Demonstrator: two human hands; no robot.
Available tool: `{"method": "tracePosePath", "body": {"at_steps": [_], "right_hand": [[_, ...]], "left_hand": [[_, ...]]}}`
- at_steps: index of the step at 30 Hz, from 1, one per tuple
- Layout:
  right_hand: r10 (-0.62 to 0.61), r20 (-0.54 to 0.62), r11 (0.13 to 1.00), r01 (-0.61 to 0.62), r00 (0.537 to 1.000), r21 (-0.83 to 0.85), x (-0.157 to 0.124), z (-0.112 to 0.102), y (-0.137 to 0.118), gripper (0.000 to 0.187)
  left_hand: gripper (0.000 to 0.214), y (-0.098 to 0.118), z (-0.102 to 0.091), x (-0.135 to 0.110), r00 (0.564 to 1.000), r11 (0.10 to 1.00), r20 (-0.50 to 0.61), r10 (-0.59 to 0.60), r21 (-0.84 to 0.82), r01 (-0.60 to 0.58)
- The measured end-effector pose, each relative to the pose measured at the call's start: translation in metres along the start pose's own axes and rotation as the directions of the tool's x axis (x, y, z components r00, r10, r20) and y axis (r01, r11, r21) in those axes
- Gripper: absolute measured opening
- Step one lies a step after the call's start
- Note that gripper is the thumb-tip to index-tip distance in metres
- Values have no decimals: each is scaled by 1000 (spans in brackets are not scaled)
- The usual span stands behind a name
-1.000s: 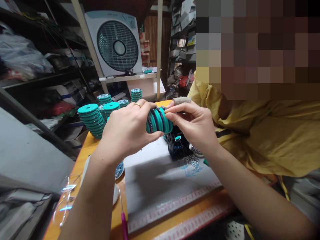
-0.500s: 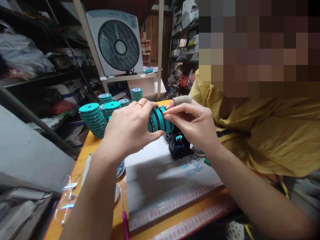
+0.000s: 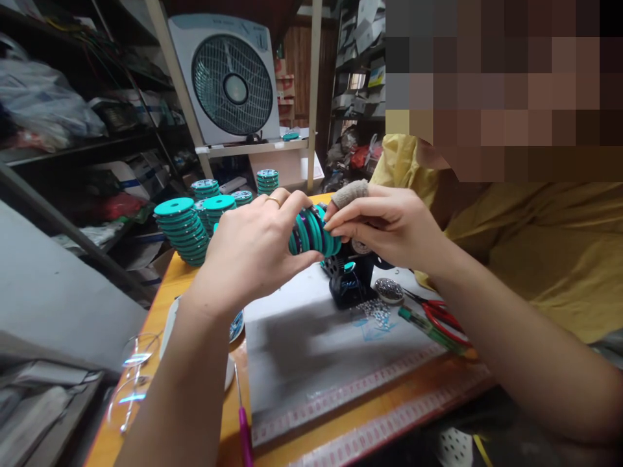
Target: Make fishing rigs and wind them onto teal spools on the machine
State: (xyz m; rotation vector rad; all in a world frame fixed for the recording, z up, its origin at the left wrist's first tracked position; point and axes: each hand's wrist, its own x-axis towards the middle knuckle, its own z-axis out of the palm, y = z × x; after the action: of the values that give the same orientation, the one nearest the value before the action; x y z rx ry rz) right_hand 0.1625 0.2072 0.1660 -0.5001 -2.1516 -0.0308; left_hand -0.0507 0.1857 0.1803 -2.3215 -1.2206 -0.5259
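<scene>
Teal spools in hand: you hold a short row of teal spools on edge, pressed face to face. It is raised above the grey mat and sits just over the black device. Dark bands show between the rims.
Left hand: your left hand is closed round the near end of the row, fingers over the top and thumb beneath. It wears a ring.
Right hand: your right hand is pinched with its fingertips on the far end of the row. One finger wears a beige finger sleeve.
Step in hand (judgement): the left hand clamps the row while the right fingertips work at the outermost spool. You cannot tell from this view whether that spool is joining the row or leaving it.
Next move calls for (judgement): keep a firm squeeze from the left so the row does not fan apart. Pinch one rim only with the right.
Orange table: leaning stacks of spools stand at the far left. A bead dish, red scissors and a green pen lie at the right. Spectacles and a pink-handled tool lie near you.
Behind: a box fan stands on a shelf.
Beside you: a person in yellow is at the right, with no hands in view.
</scene>
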Motion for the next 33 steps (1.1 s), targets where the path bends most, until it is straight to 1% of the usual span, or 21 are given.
{"method": "tracePosePath", "body": {"at_steps": [4,7,10,12,14,16,19,23,30,33], "right_hand": [[-56,-9,996,55,998,-63,-1,1,-2,8],[-67,-39,988,61,997,-145,-7,6,-2,8],[-60,-120,976,33,991,-217,-15,15,-1,9],[-69,-188,972,24,980,-234,-20,21,-1,10],[-78,-223,973,26,972,-229,-22,24,-2,11],[-67,-223,975,16,972,-223,-23,23,-4,14],[-44,-188,977,3,981,-214,-21,18,-6,19],[-30,-157,975,-6,987,-223,-18,15,-7,14],[25,-199,979,-65,980,-193,-17,20,-7,12],[14,-202,978,-55,979,-202,-17,20,-7,12]], "left_hand": [[48,1,0,0,1000,1000,-5,2,1,-2],[47,1,0,1,1000,1000,0,-2,-4,2],[47,1,-2,1,1000,1000,16,-6,-13,6],[48,2,-2,2,1000,1000,26,-12,-23,12],[48,2,-3,2,999,999,31,-18,-31,19],[47,3,-4,1,999,999,29,-23,-34,24],[47,3,-3,0,999,999,25,-20,-35,21],[48,2,-2,-1,1000,1000,8,-8,-29,8],[49,2,-2,1,1000,999,22,-19,-31,20],[49,2,-3,1,999,999,27,-16,-33,17]]}}
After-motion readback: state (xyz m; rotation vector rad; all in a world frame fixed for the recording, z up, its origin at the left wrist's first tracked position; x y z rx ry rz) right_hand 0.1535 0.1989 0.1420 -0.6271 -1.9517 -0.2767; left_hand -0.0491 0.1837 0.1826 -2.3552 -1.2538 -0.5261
